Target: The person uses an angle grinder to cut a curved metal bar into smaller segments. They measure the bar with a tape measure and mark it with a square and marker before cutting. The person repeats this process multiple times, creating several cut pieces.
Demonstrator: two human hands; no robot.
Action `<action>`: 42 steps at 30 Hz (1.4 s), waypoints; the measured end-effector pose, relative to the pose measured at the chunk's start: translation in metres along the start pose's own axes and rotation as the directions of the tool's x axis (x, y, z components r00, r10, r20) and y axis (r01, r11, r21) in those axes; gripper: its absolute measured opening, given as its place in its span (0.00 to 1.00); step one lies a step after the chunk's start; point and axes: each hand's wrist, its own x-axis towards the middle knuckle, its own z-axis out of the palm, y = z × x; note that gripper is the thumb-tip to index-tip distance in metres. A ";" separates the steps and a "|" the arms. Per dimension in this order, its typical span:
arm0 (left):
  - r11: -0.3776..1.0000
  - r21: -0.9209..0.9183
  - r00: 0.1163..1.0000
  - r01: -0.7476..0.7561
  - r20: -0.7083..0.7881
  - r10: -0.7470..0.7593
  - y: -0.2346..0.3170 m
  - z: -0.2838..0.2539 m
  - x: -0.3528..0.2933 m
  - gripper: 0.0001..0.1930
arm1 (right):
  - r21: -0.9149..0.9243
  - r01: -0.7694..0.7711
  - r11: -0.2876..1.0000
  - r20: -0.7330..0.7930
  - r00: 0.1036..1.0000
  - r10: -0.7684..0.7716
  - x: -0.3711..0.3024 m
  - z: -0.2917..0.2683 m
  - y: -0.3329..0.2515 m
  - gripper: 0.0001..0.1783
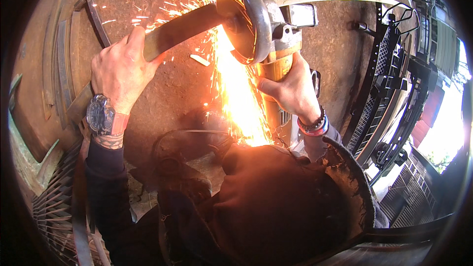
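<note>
My left hand grips a flat metal bar, fingers curled round it; the bar passes under the palm and shows again by the wrist. My right hand is closed round the yellow body of an angle grinder. The grinder's disc, under a curved metal guard, meets the far end of the bar. From that contact a thick stream of sparks pours down toward my lap, with more flying off up and left. The glare hides part of the ground.
Long metal strips and an angled metal piece lie at left. Metal rods fan out at lower left. Black metal frames with mesh stand along the right. A small pale scrap rests on the brown ground.
</note>
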 end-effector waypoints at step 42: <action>0.982 -0.084 0.979 -0.168 -0.127 0.157 -0.013 0.015 -0.002 0.20 | -0.048 -0.044 0.998 0.019 0.999 0.045 0.007 0.002 0.005 0.35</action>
